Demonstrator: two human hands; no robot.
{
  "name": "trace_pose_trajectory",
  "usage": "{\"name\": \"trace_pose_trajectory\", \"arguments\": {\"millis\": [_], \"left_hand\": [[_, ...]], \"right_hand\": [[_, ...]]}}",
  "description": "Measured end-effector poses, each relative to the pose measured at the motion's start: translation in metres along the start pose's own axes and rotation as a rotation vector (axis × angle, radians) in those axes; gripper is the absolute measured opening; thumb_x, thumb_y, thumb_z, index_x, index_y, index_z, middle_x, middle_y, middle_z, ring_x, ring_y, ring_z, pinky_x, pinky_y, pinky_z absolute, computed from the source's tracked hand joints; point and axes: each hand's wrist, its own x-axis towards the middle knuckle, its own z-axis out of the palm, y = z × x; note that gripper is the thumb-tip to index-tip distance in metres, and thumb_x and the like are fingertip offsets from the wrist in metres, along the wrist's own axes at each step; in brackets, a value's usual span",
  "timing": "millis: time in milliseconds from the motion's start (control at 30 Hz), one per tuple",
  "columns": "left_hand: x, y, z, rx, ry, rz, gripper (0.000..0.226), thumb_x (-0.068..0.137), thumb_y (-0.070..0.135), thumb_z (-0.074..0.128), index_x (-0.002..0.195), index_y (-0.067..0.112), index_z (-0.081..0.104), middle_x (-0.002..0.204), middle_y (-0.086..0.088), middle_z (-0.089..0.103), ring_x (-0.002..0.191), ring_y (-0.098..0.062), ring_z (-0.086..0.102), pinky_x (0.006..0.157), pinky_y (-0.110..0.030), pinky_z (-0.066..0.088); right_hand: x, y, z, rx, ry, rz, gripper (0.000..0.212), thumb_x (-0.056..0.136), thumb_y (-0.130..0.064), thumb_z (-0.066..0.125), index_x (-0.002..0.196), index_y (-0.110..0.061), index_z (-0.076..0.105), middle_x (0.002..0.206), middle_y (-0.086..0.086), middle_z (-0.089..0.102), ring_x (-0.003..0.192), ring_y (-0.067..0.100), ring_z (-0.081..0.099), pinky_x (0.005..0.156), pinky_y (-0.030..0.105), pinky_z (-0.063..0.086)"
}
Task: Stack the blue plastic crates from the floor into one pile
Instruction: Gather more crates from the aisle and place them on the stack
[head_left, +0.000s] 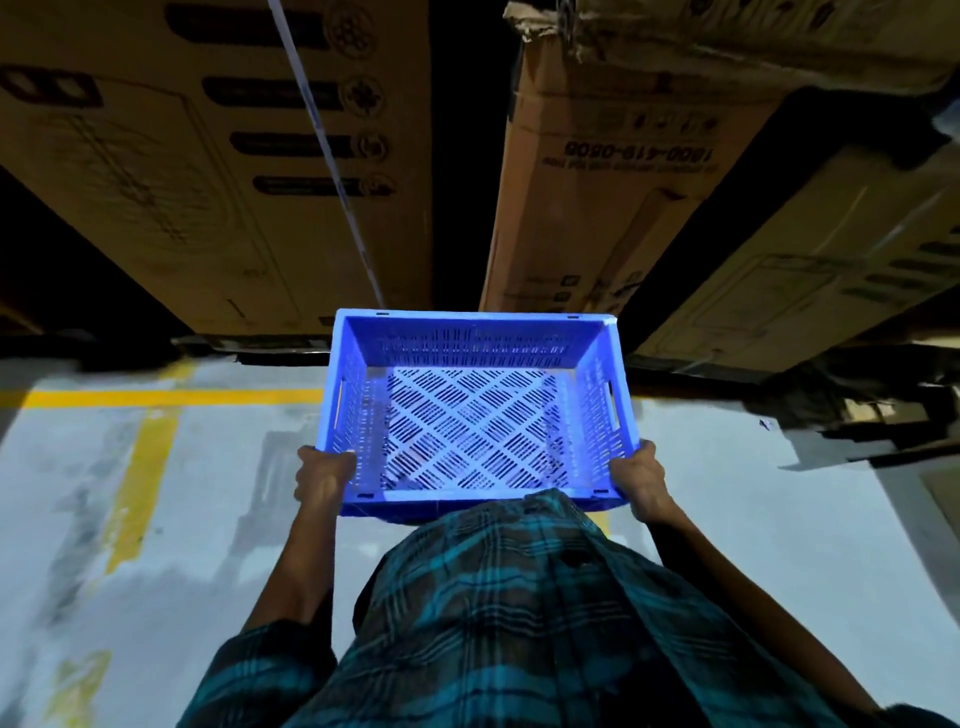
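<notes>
An empty blue plastic crate (475, 332) with slotted walls and a lattice bottom hangs level in front of my body, above the floor. My left hand (323, 475) grips its near left corner. My right hand (640, 480) grips its near right corner. The crate's near wall is partly hidden behind my checked shirt. No other blue crate and no pile shows in this view.
Tall cardboard boxes (223, 156) stand ahead on the left and more boxes (613, 171) ahead on the right, with a dark gap between them. Yellow lines (156, 397) mark the grey floor at left. Flattened cardboard and debris (857, 415) lie at right.
</notes>
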Motion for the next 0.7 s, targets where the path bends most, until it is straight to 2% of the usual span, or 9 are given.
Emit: {"name": "trace_pose_trajectory", "arguments": {"millis": [100, 167, 233, 333, 467, 600, 700], "left_hand": [[-0.001, 0.002, -0.001, -0.031, -0.021, -0.040, 0.047, 0.086, 0.018, 0.065, 0.125, 0.000, 0.045, 0.119, -0.023, 0.056, 0.108, -0.042, 0.060, 0.092, -0.057, 0.052], [0.004, 0.004, -0.004, -0.157, -0.052, -0.031, 0.042, 0.089, 0.014, 0.063, 0.124, -0.006, 0.050, 0.113, -0.025, 0.058, 0.096, -0.038, 0.062, 0.087, -0.062, 0.053], [0.006, 0.005, -0.008, -0.312, -0.123, -0.014, 0.044, 0.096, 0.019, 0.061, 0.127, -0.010, 0.050, 0.113, -0.027, 0.059, 0.096, -0.039, 0.062, 0.087, -0.061, 0.052], [0.003, 0.014, -0.009, -0.439, -0.180, -0.014, 0.050, 0.099, 0.029, 0.057, 0.132, -0.008, 0.049, 0.118, -0.023, 0.060, 0.100, -0.039, 0.063, 0.093, -0.060, 0.049], [-0.001, 0.025, -0.006, -0.451, -0.148, -0.007, 0.055, 0.097, 0.039, 0.057, 0.133, -0.003, 0.048, 0.128, -0.022, 0.060, 0.110, -0.040, 0.063, 0.095, -0.060, 0.050], [-0.005, 0.015, -0.003, -0.460, -0.127, 0.004, 0.049, 0.095, 0.038, 0.060, 0.125, 0.000, 0.051, 0.120, -0.020, 0.064, 0.094, -0.036, 0.066, 0.084, -0.050, 0.056], [-0.009, 0.006, -0.004, -0.423, -0.110, 0.042, 0.041, 0.097, 0.034, 0.058, 0.123, 0.002, 0.052, 0.119, -0.020, 0.065, 0.091, -0.034, 0.065, 0.082, -0.047, 0.056]], "right_hand": [[0.005, -0.001, -0.003, 0.126, -0.036, 0.051, 0.045, 0.088, -0.010, 0.052, 0.132, -0.005, 0.042, 0.125, 0.022, 0.056, 0.113, 0.042, 0.058, 0.093, 0.051, 0.053], [0.010, -0.003, -0.005, 0.249, -0.095, 0.066, 0.049, 0.088, -0.008, 0.053, 0.135, -0.004, 0.043, 0.130, 0.022, 0.055, 0.117, 0.039, 0.058, 0.098, 0.051, 0.051], [0.014, -0.006, -0.003, 0.333, -0.118, 0.056, 0.050, 0.087, -0.006, 0.056, 0.135, -0.003, 0.044, 0.130, 0.024, 0.056, 0.116, 0.039, 0.059, 0.098, 0.054, 0.051], [0.017, -0.019, 0.000, 0.426, -0.056, 0.041, 0.043, 0.085, 0.000, 0.058, 0.127, 0.003, 0.047, 0.124, 0.027, 0.059, 0.108, 0.044, 0.063, 0.089, 0.064, 0.052], [0.020, -0.024, 0.001, 0.454, -0.033, 0.056, 0.036, 0.086, -0.003, 0.061, 0.120, -0.007, 0.050, 0.120, 0.024, 0.063, 0.104, 0.043, 0.066, 0.083, 0.066, 0.053], [0.019, -0.008, 0.003, 0.440, -0.054, 0.000, 0.045, 0.085, 0.002, 0.056, 0.128, -0.008, 0.048, 0.122, 0.022, 0.063, 0.106, 0.043, 0.065, 0.080, 0.062, 0.054], [0.018, 0.009, 0.004, 0.429, -0.073, -0.081, 0.057, 0.082, 0.010, 0.050, 0.136, -0.007, 0.043, 0.127, 0.021, 0.059, 0.112, 0.042, 0.061, 0.085, 0.058, 0.053]]}}
